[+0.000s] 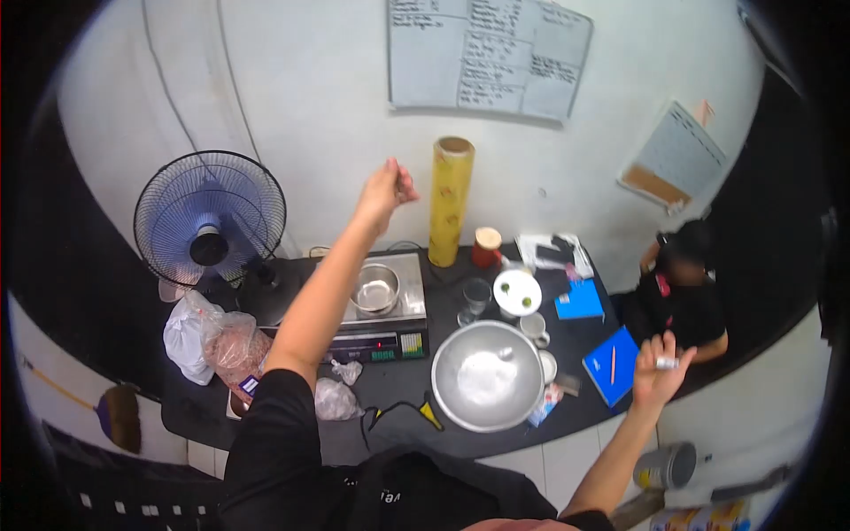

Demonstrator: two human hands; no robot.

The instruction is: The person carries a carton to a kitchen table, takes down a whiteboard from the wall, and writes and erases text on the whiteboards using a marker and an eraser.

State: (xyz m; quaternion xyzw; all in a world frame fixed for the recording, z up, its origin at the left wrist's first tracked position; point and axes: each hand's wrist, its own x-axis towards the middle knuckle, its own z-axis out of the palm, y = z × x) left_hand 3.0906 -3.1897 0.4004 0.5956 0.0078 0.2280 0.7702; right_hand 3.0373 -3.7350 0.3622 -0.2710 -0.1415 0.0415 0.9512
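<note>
My left hand [386,195] is raised in front of the wall, left of a tall yellow roll of wrap [450,203]. Its fingers are bent together, and whether anything is between them is hidden. Below it, a small steel bowl [375,290] sits on the plate of a digital scale [409,285]. At the right, my right hand [657,372] is held up beside a blue notebook [602,376] with an orange pen [613,364] on it. A small white object [667,363] lies across its fingers, too small to name. A large metal basin [488,376] stands between my arms.
Left on the black table [412,376] are a fan [209,221], a bag of pinkish contents [237,350] and small plastic bags [336,400]. A glass [475,296], white cup [535,329] and red jar [485,250] stand behind the basin. A person [682,292] sits at the right.
</note>
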